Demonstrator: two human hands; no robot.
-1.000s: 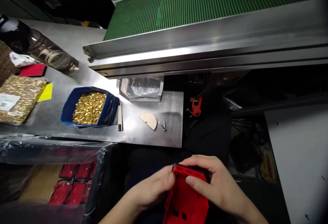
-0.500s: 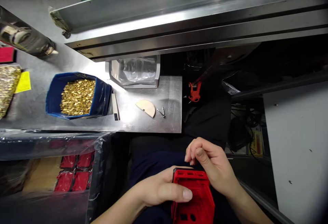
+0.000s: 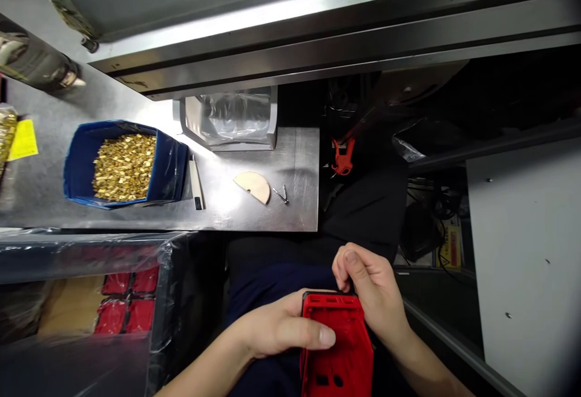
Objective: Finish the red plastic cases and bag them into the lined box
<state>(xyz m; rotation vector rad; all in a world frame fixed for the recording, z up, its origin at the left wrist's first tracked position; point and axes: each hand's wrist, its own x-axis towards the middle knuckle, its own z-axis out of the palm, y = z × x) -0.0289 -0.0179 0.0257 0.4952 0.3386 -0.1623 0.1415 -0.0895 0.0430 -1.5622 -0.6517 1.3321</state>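
Observation:
My left hand (image 3: pixel 290 330) grips a red plastic housing (image 3: pixel 347 354) with a black rim, the thumb lying over its inside wall. The housing is open toward me and shows slots along its top end and two dark holes lower down; its bottom is cut off by the view's edge. Just to the upper right, my right hand (image 3: pixel 372 288) is closed, with fingers curled and the thumb pressed against them. It is beside the housing's top right corner, and what the fingers hold, if anything, is hidden.
On the metal bench stand a blue bin (image 3: pixel 75 167) of brass parts and a grey bin (image 3: pixel 275 124) lined with plastic. A cutter knife (image 3: pixel 196 185), a half-round wooden piece (image 3: pixel 254 186) and small metal pins (image 3: pixel 282 196) lie there. A plastic-lined box (image 3: pixel 158 318) holds red housings.
My right hand's fingers have curled tighter beside the housing. The left hand keeps its grip on the housing. The bench and bins have shifted slightly left and up in the view.

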